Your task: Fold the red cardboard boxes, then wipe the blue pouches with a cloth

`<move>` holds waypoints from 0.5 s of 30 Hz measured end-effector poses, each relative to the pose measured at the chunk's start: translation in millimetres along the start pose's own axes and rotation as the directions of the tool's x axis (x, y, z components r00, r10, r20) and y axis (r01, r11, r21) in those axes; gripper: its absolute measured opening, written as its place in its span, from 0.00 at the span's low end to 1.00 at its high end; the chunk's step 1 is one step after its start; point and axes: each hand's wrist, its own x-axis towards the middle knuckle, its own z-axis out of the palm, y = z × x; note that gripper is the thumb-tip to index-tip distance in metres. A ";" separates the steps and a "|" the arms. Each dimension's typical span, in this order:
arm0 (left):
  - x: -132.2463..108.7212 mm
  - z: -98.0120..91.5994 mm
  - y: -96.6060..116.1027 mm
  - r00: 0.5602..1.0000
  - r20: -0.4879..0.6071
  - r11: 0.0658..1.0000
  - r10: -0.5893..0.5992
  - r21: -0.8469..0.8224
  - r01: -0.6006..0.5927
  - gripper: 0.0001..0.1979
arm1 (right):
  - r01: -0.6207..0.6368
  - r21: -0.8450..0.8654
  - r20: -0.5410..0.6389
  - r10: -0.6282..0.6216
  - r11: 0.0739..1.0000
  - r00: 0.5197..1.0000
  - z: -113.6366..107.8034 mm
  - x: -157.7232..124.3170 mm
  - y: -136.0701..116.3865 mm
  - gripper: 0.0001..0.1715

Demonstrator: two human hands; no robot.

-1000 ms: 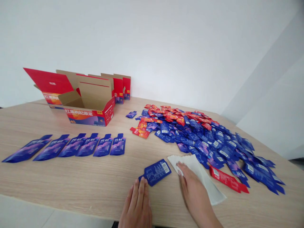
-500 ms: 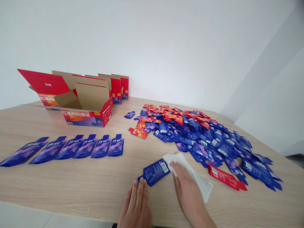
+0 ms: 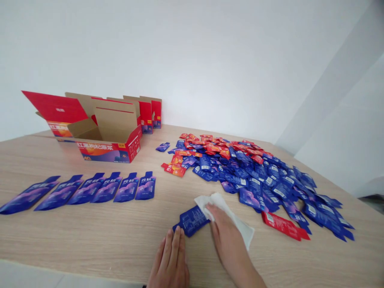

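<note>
My left hand (image 3: 170, 256) lies with its fingers stretched out, the tips pressing the narrow neck of a blue pouch (image 3: 192, 221) onto the table. The printed back of that pouch faces up. My right hand (image 3: 223, 232) presses a white cloth (image 3: 240, 222) over the pouch's wide right end, hiding its barcode. Part of the cloth sticks out to the right of this hand, and the fingertips rest on its upper left part. A red pouch (image 3: 285, 227) lies to the right of the cloth.
Several blue pouches (image 3: 102, 188) lie in a row at the left. Behind them stands an open red and blue carton (image 3: 103, 152), with more cartons (image 3: 146, 116) further back. A large heap of blue and red pouches (image 3: 246, 164) covers the right side of the wooden table (image 3: 120, 236).
My right hand has slid the cloth leftward onto the pouch's right end, covering the barcode. My left hand keeps its place on the neck. The view has shifted slightly.
</note>
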 end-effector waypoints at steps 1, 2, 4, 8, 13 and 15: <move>0.4 -0.2 0.8 1.000 -0.004 1.000 -0.002 -0.004 0.002 0.26 | -0.067 -0.019 -0.028 0.066 0.998 0.997 -6.9 0.4 7.8 0.24; 0.5 0.1 1.6 1.000 -0.009 1.000 -0.002 -0.005 0.002 0.26 | -0.120 -0.023 -0.045 0.119 0.993 0.992 -12.5 0.5 11.1 0.23; -0.4 2.1 2.7 1.000 -0.020 1.000 -0.001 -0.002 0.001 0.28 | -0.155 0.017 -0.061 0.155 0.988 0.986 -16.2 -0.6 2.9 0.23; -3.6 6.2 1.7 0.999 -0.037 1.000 0.015 0.006 -0.015 0.36 | 0.122 0.149 0.041 -0.130 0.981 0.991 4.2 -5.6 -38.9 0.27; -2.9 4.6 0.2 1.000 -0.028 1.000 0.007 -0.008 -0.008 0.39 | 0.150 0.093 0.088 -0.158 0.984 0.983 10.0 -1.9 -25.2 0.29; -1.9 3.9 1.4 1.000 -0.022 1.000 -0.003 -0.012 0.002 0.38 | 0.017 0.013 0.034 -0.018 1.000 0.999 -1.0 1.1 -5.7 0.26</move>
